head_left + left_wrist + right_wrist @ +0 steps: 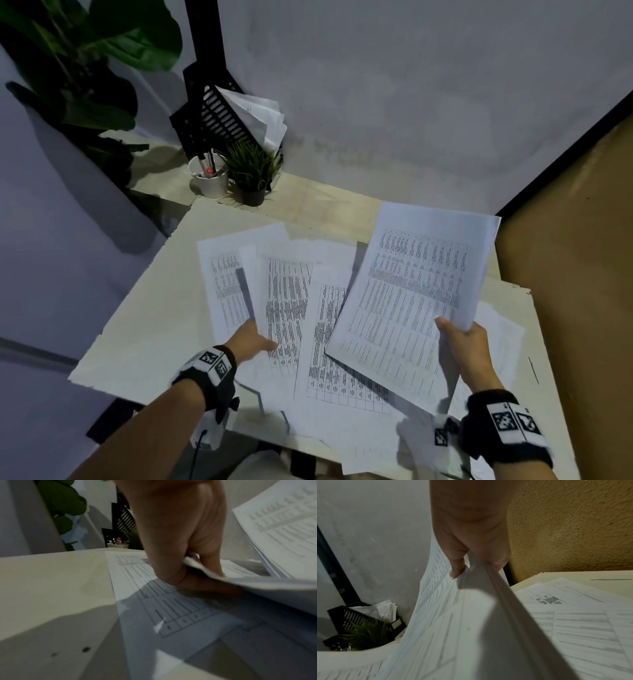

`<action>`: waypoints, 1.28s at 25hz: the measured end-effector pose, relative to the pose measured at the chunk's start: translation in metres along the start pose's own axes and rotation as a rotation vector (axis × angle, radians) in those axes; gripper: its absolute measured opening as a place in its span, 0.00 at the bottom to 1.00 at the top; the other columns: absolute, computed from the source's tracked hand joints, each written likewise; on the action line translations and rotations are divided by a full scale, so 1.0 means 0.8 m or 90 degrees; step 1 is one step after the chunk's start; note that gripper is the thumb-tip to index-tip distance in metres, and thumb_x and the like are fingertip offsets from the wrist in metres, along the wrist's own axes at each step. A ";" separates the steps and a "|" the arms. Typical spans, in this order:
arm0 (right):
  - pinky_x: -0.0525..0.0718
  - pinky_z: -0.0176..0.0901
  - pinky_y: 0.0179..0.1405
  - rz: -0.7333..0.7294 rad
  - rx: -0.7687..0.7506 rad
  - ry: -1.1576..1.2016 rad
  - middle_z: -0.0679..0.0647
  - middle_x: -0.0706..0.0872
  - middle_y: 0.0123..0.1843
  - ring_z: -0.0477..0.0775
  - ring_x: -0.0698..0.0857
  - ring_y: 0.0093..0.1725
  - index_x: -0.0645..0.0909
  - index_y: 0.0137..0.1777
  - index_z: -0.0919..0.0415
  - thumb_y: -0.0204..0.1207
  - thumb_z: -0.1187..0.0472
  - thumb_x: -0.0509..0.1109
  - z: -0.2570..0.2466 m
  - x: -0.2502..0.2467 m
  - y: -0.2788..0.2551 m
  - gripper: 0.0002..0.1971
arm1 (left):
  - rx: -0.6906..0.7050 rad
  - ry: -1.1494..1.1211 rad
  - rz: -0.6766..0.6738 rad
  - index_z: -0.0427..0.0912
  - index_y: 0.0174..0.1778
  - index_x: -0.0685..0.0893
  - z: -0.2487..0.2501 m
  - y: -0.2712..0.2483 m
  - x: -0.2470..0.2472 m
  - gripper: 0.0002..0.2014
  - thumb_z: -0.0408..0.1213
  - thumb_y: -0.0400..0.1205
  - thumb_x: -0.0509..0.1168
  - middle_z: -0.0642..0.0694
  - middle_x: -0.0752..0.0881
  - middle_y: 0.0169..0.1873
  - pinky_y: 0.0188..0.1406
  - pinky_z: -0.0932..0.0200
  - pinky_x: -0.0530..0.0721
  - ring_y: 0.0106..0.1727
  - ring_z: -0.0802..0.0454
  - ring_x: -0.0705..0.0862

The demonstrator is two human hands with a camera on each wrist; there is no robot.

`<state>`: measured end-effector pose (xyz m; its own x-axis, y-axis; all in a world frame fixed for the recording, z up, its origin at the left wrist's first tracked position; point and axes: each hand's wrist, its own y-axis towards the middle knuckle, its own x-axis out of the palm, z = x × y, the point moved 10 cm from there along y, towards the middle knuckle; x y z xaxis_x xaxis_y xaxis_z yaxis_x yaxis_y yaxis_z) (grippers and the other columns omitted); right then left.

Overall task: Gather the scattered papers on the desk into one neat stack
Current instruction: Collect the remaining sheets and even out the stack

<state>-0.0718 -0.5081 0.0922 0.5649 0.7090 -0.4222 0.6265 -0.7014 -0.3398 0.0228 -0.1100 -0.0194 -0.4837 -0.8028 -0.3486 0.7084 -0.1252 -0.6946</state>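
Observation:
Several printed sheets lie fanned over the pale desk (pixel 150 325): one at the left (pixel 222 284), one in the middle (pixel 284 294), one nearer me (pixel 325 346). My left hand (pixel 263 342) pinches the near edge of the middle sheet (pixel 248 586), thumb under and fingers on top (pixel 197 574). My right hand (pixel 455 334) grips a stack of sheets (pixel 411 301) by its right edge, lifted and tilted above the desk. The right wrist view shows the thumb on top of that stack (pixel 471 628), fingers beneath (pixel 476 566). More loose sheets (pixel 582 622) lie under it.
At the desk's far corner stand a white pen cup (pixel 209 180), a small potted plant (pixel 253 171) and a black file tray (pixel 212 116) with papers in it. A large leafy plant (pixel 85 68) stands at the left, a tan wall (pixel 565 240) at the right.

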 end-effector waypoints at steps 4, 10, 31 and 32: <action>0.76 0.52 0.49 0.006 -0.003 0.024 0.64 0.80 0.49 0.64 0.79 0.50 0.74 0.52 0.66 0.75 0.64 0.69 -0.005 -0.007 -0.002 0.09 | 0.039 -0.188 0.071 0.30 0.72 0.64 0.007 -0.004 -0.027 0.28 0.32 0.78 0.67 0.45 0.75 0.61 0.63 0.56 0.77 0.64 0.44 0.76; 0.80 0.59 0.59 0.001 0.003 0.006 0.66 0.82 0.51 0.65 0.80 0.52 0.76 0.59 0.73 0.75 0.65 0.69 -0.006 -0.004 -0.003 0.16 | 0.062 -0.110 0.125 0.33 0.70 0.70 -0.009 -0.001 -0.060 0.22 0.29 0.79 0.63 0.36 0.80 0.64 0.60 0.49 0.80 0.57 0.41 0.80; 0.71 0.34 0.12 -0.259 -0.087 0.124 0.56 0.75 0.18 0.46 0.75 0.13 0.74 0.35 0.64 0.81 0.68 0.57 -0.124 0.057 -0.059 0.12 | 0.299 -0.323 -0.192 0.46 0.46 0.90 0.197 -0.088 -0.028 0.18 0.47 0.62 0.77 0.49 0.91 0.51 0.51 0.61 0.87 0.54 0.51 0.89; 0.72 0.33 0.10 -0.246 -0.058 0.155 0.56 0.75 0.20 0.44 0.76 0.14 0.73 0.37 0.63 0.82 0.70 0.54 -0.115 0.054 -0.057 0.13 | 0.299 -0.345 -0.217 0.45 0.49 0.88 0.203 -0.092 -0.023 0.25 0.49 0.57 0.80 0.49 0.91 0.49 0.49 0.59 0.88 0.53 0.49 0.89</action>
<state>-0.0267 -0.4391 0.1666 0.3830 0.9214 -0.0662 0.8543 -0.3806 -0.3541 0.0630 -0.1807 0.1404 -0.4815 -0.8325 0.2741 0.7673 -0.5516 -0.3272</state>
